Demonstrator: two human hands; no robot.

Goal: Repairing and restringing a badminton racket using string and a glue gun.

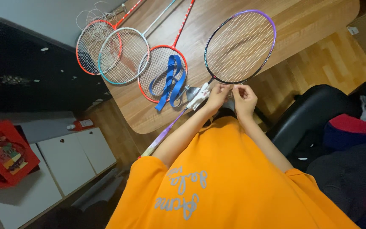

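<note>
A: We see both hands meeting at the lower rim of the purple racket (pixel 239 46), just where the head joins the shaft.

B: Right. Our left hand (pixel 217 96) is closed, fingers pinched on the frame's bottom edge. Our right hand (pixel 245 98) sits just beside it, fingertips pinched too, seemingly on a string end at the rim, though it is too small for us to be sure.

A: The racket's head lies flat on the table (pixel 310 25), stretching away from the hands. Its shaft runs back past the left hand, under the left forearm, and off the table edge.

B: Touching the left hand on its outer side we see a white clamp-like tool (pixel 198 96) with a metal piece (pixel 190 91) next to it.

A: Further out on that side lies a blue strap (pixel 170 80), draped over the red racket (pixel 162 72).

B: Beyond it, well apart from the hands, a teal racket (pixel 123 55) overlaps another red one (pixel 90 46), which has loose string curling at its top.

A: To the right of the right hand, off the table, is a black chair (pixel 310 118).
</note>
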